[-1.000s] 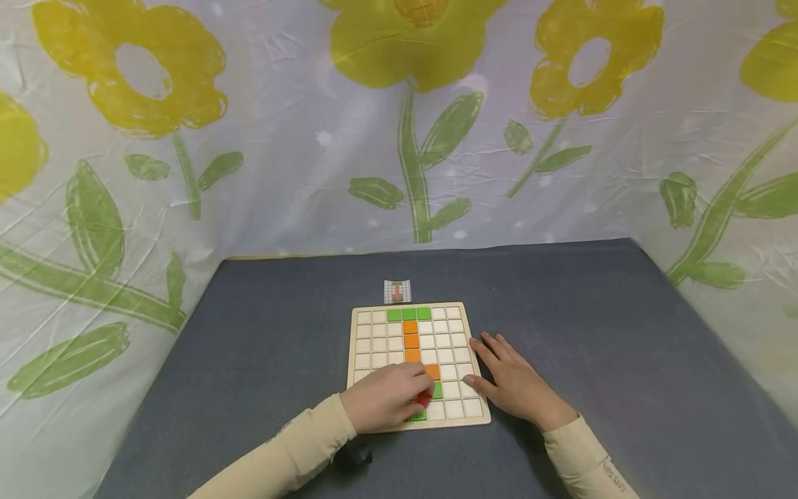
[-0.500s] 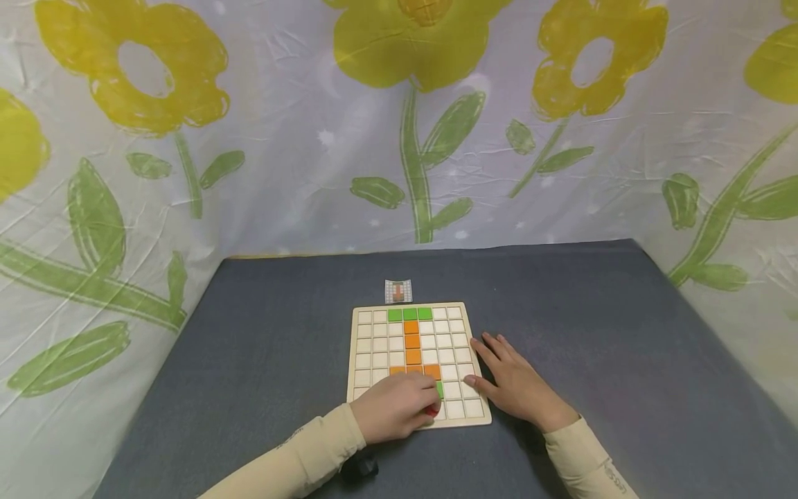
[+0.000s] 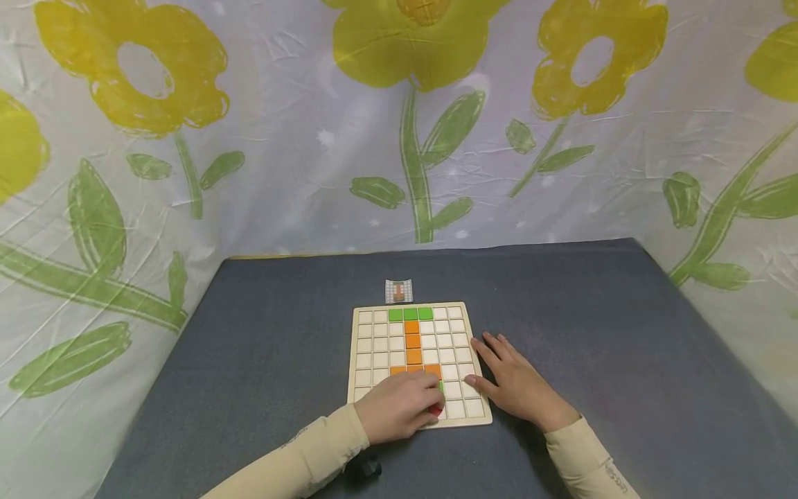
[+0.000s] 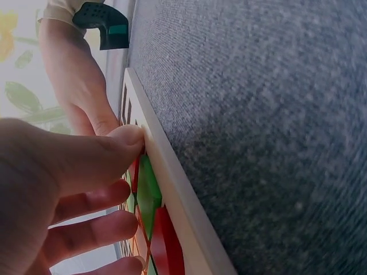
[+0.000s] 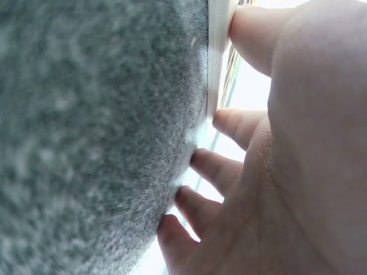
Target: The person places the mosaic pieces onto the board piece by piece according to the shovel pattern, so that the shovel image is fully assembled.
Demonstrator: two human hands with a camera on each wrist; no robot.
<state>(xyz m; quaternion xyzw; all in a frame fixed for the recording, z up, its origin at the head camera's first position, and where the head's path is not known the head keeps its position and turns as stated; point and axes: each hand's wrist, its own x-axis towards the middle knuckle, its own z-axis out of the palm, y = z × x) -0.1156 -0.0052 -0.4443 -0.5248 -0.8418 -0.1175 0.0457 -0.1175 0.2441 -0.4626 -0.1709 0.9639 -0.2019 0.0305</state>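
A wooden grid board (image 3: 488, 420) lies on the dark table, its cells part filled with coloured square tiles. My left hand (image 3: 399, 407) is over the near row, thumb and index finger pinching a red tile (image 3: 436, 409) low at the board. Beside the thumb in the left wrist view sit a green tile (image 4: 149, 186) and another red tile (image 4: 169, 246), both in the row along the near rim. My right hand (image 3: 517, 384) rests at the board's right edge with its fingers spread, the thumb on the rim in the right wrist view.
Green tiles (image 3: 410, 314) fill part of the far row, and a column of orange tiles (image 3: 413, 341) runs toward me. Behind the board is a small pattern card (image 3: 399, 292). A flower-print cloth (image 3: 280, 173) hangs around the table (image 3: 280, 319).
My left hand has shifted right and slightly nearer to me along the near row, carrying the red tile. Orange tiles it covered now show. My right hand stays put.
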